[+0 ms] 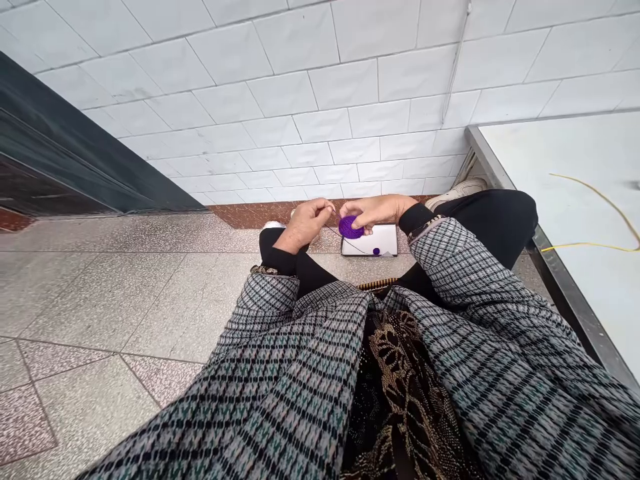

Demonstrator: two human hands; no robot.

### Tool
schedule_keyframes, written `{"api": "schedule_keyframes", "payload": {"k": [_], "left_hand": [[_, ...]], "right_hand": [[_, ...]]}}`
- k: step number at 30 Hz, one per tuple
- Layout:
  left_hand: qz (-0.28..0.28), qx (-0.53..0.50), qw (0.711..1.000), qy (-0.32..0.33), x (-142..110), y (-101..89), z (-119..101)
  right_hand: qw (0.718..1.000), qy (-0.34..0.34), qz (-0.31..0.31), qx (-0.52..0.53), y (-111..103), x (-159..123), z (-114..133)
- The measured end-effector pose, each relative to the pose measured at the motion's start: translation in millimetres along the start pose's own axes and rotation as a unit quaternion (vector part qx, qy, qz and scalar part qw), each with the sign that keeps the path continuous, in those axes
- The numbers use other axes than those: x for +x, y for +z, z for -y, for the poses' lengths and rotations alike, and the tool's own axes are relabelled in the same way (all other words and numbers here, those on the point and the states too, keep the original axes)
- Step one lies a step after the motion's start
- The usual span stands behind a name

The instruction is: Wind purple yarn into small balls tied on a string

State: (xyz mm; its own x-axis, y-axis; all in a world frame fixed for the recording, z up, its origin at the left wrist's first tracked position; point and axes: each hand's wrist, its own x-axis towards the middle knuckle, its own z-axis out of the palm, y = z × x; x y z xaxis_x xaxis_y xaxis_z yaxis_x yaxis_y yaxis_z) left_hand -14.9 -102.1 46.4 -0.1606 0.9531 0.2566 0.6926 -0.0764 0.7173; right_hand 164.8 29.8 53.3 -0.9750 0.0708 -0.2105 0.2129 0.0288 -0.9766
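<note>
My right hand (pixel 375 210) is closed around a purple ball of yarn (pixel 351 227), with the thumb on its near side. Just to the left, my left hand (pixel 309 221) is closed in a pinch, thumb against forefinger. A thin dark strand (pixel 334 231) runs from near the left hand down past the ball towards the box. Below the hands, a shallow white box (pixel 384 239) with dark edges stands open on the floor. Inside it lies a small dark purple ball (pixel 376 251). Part of the box is hidden behind the right hand and the yarn ball.
A white-topped table (pixel 575 200) with a metal edge stands on the right, and a yellow cord (pixel 613 207) lies on it. White wall tiles (pixel 310 93) rise in front. A dark frame (pixel 100 153) is at the left, above the speckled floor (pixel 150 287). My knees flank the box.
</note>
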Motion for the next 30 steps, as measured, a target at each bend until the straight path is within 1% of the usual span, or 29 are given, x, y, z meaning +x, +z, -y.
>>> {"api": "schedule_keyframes", "payload": {"k": [1,2,3,4,5,6,7,8,9,10,11,12,13,14,16,18,20,21,22,23,24,26,27,28,29,30], "left_hand": [[-0.004,-0.02,1.0,-0.007,1,2.3,5],[-0.002,-0.043,0.999,-0.016,1,6.1,10],[0.006,-0.066,0.997,-0.029,1,10.7,13],[0.029,-0.083,0.995,-0.038,1,15.7,15],[0.066,-0.087,0.993,-0.041,0,20.5,15],[0.109,-0.078,0.99,-0.038,-1,24.6,13],[0.151,-0.063,0.986,-0.028,-2,27.5,10],[0.189,-0.044,0.981,-0.015,-3,28.9,5],[0.215,-0.028,0.976,0.0,-4,28.7,-1],[0.229,-0.018,0.973,0.012,-4,26.7,-7],[0.23,-0.014,0.973,0.022,-5,23.3,-12],[0.219,-0.017,0.975,0.026,-6,18.6,-17],[0.2,-0.023,0.979,0.027,-6,13.1,-20],[0.174,-0.031,0.984,0.023,-6,7.2,-22],[0.114,-0.044,0.992,0.009,-6,-3.7,-22],[0.071,-0.048,0.996,-0.009,-5,-10.2,-17],[0.044,-0.059,0.997,-0.023,-3,-9.8,-7],[0.034,-0.07,0.996,-0.03,-2,-6.8,-2],[0.026,-0.085,0.995,-0.037,-2,-2.3,4],[0.027,-0.098,0.994,-0.042,-1,3.2,8],[0.037,-0.104,0.993,-0.049,-1,9.3,11],[0.099,-0.092,0.99,-0.039,-2,20.4,12],[0.132,-0.078,0.988,-0.025,-3,24.5,9],[0.163,-0.064,0.985,-0.007,-4,27.1,5],[0.185,-0.05,0.981,0.012,-5,28.0,0],[0.199,-0.04,0.979,0.028,-6,27.5,-6]], "right_hand": [[0.998,-0.036,0.022,0.038,-1,-1,2],[0.993,-0.079,0.025,0.08,-2,-1,4],[0.984,-0.127,0.004,0.122,-4,0,7],[0.971,-0.171,-0.038,0.16,-6,1,9],[0.955,-0.207,-0.094,0.191,-9,3,10],[0.937,-0.228,-0.156,0.212,-12,5,11],[0.923,-0.228,-0.217,0.221,-15,8,12],[0.917,-0.206,-0.267,0.214,-17,10,11],[0.92,-0.165,-0.302,0.187,-19,12,9],[0.93,-0.113,-0.319,0.143,-19,14,7],[0.942,-0.059,-0.32,0.088,-19,15,5],[0.952,-0.014,-0.304,0.03,-18,16,2],[0.961,0.018,-0.277,-0.019,-16,15,-1],[0.968,0.038,-0.24,-0.053,-14,14,-2],[0.984,0.05,-0.151,-0.081,-8,10,-4],[0.996,0.036,-0.048,-0.069,-4,4,-2],[0.999,-0.003,0.036,-0.027,-2,-1,0],[0.998,-0.035,0.059,0.007,-2,-2,2],[0.994,-0.071,0.064,0.046,-3,-3,4],[0.989,-0.113,0.047,0.087,-4,-2,6],[0.98,-0.156,0.009,0.126,-6,-1,7],[0.952,-0.22,-0.108,0.184,-11,3,10],[0.938,-0.228,-0.171,0.198,-14,6,10],[0.929,-0.215,-0.228,0.196,-16,9,10],[0.929,-0.182,-0.271,0.176,-17,11,9],[0.934,-0.137,-0.298,0.139,-18,13,8]]}}
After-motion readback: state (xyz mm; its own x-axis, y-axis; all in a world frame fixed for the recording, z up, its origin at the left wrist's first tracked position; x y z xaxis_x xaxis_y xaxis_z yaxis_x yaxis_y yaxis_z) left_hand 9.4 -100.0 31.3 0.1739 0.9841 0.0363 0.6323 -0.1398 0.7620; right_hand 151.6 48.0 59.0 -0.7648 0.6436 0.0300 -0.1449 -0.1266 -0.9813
